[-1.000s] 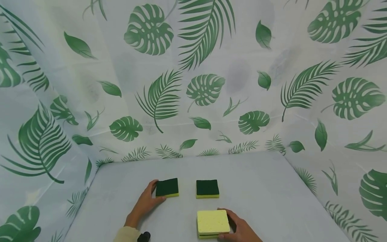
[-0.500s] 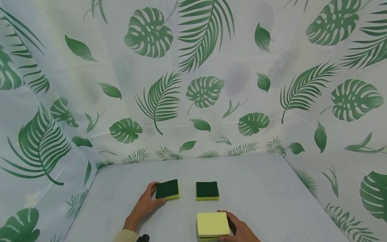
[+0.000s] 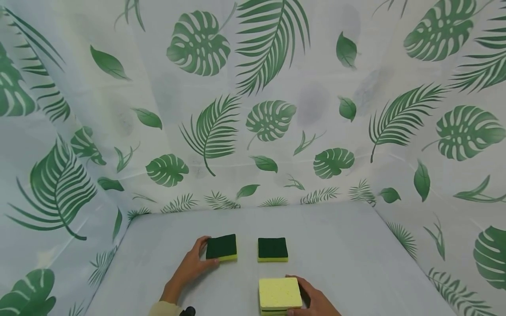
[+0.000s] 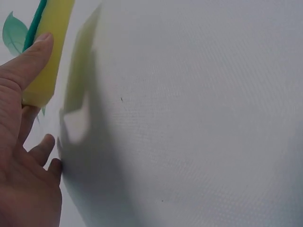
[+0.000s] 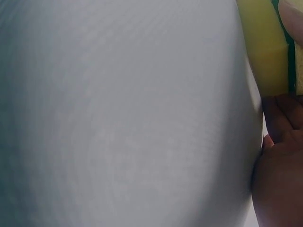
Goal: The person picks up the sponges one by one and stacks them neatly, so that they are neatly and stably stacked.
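Note:
On the left of the table, my left hand (image 3: 189, 267) grips a dish sponge (image 3: 221, 247) by its left side, dark green scouring face up and yellow foam below. The thumb lies along the sponge's near edge, also visible in the left wrist view on the yellow foam (image 4: 49, 75). My right hand (image 3: 316, 302) holds the right side of another sponge (image 3: 280, 293), pale yellow face up. A dark green layer and more yellow foam show beneath that face, like two sponges stacked. Behind it lies a third green-topped sponge (image 3: 272, 248), touched by neither hand.
A pale grey-white cloth covers the table (image 3: 336, 245). White sheets with green leaf prints hang as a back wall (image 3: 237, 131) and along both sides. A dark round object (image 3: 189, 311) shows at the left wrist, by the beige sleeve (image 3: 164, 308).
The sponge in my left hand has shifted very slightly right, nearer the middle one. My right hand keeps its grip in the same place. The head view has moved a little.

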The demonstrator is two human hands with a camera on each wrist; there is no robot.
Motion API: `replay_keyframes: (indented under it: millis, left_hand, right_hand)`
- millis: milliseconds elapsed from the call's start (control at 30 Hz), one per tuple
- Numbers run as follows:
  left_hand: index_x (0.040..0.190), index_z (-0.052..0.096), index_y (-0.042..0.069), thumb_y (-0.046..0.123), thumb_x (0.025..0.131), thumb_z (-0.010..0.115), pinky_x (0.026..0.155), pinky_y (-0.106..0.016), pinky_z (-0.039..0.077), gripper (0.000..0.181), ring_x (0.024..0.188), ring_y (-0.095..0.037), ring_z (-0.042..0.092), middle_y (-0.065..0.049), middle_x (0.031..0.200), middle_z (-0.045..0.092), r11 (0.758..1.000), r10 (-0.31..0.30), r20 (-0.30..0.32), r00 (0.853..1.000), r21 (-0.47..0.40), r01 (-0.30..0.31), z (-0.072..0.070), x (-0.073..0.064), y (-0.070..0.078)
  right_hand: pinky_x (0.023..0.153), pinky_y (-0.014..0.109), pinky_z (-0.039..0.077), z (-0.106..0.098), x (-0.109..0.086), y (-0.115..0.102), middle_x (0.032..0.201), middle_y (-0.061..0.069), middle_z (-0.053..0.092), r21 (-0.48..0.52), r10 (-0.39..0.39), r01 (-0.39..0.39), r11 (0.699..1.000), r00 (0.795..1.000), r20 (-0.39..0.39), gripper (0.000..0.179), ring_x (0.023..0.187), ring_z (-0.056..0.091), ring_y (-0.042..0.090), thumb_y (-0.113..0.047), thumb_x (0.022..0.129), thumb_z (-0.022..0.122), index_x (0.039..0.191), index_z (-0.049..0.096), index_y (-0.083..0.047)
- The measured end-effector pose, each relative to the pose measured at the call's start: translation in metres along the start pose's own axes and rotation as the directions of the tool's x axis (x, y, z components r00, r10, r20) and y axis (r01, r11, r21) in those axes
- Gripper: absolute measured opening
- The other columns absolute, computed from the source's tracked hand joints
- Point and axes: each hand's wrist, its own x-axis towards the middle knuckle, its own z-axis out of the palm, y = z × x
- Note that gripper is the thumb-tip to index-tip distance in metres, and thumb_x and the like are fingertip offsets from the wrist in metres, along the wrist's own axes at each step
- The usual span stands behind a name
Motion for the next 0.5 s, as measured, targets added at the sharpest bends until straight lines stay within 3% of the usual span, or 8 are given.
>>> replay_keyframes:
  millis: [500]
  left_hand:
    - [0.154, 0.044, 0.009, 0.037, 0.087, 0.092, 0.117, -0.073, 0.028, 0.087, 0.151, -0.046, 0.04, -0.022, 0.161, 0.049, 0.998, 0.056, 0.023, 0.998, -0.041, -0.055, 0.001, -0.005, 0.027]
  right_hand:
    - [0.109, 0.068, 0.037, 0.001, 0.001, -0.001, 0.154, 0.013, 0.056, 0.0, 0.001, -0.001, 1.0, 1.0, -0.005, 0.087, 0.136, 0.051, 0.023, -0.039, 0.092, 0.086, 0.161, 0.044, -0.006]
